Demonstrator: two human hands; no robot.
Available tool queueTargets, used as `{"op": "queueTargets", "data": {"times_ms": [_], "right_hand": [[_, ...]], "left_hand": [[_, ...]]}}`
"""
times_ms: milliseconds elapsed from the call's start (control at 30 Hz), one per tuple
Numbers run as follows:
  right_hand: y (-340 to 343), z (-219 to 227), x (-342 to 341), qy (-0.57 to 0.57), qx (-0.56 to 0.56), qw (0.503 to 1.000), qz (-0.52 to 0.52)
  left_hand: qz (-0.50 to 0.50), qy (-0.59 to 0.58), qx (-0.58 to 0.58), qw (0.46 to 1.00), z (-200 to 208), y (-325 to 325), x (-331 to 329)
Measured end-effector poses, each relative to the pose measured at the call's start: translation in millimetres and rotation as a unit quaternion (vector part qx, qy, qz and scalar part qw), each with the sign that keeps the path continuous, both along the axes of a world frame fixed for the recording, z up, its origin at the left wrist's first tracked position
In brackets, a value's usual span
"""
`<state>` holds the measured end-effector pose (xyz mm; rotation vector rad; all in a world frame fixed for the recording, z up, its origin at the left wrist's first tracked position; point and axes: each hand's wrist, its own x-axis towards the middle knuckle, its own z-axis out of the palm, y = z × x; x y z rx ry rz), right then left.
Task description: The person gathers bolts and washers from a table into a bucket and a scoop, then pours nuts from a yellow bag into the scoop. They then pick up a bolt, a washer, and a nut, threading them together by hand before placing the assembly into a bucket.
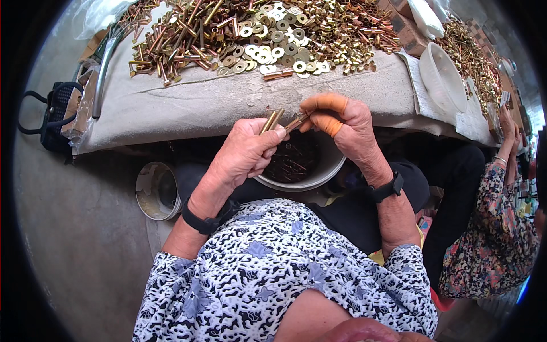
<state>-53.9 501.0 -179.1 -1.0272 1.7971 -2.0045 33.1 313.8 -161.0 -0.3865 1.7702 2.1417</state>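
Observation:
My left hand (240, 149) is closed round several brass-coloured metal bolts (272, 121), their ends sticking up past thumb and forefinger. Orange finger covers sit on the thumb and forefinger of my right hand (354, 128). Those fingers pinch one end of a thin bolt (294, 123) whose other end meets my left fingertips. Below both hands stands a white bucket (326, 178) with dark metal pieces inside. Beyond my hands, a heap of long bolts (188, 40), flat washers (263, 56) and small nuts (342, 48) lies on a cloth-covered table (188, 105).
A smaller bucket (141, 191) stands on the floor at left, near a dark bag (57, 111) and a curved metal bar (105, 77). At right a white plastic bowl (441, 77) leans by more hardware (470, 54). A co-worker's flowered sleeve (493, 199) is close there.

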Motion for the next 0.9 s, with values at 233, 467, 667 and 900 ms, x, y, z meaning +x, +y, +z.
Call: {"op": "queueTargets", "data": {"times_ms": [233,467,667,900], "right_hand": [[2,-1,0,-0.070,0.018,0.997,-0.004],[0,-3,0,0.035,0.014,0.999,-0.027],[1,-2,3,0.051,0.085,0.993,-0.065],[2,-11,-2,0.092,0.063,0.992,-0.051]], "left_hand": [[-0.004,-0.038,0.053,0.998,-1,-1,0],[-0.002,-0.031,0.036,0.999,-2,-2,-1],[-0.006,0.025,-0.020,0.999,-4,2,0],[0.039,0.237,-0.245,0.939,-29,2,-2]]}}
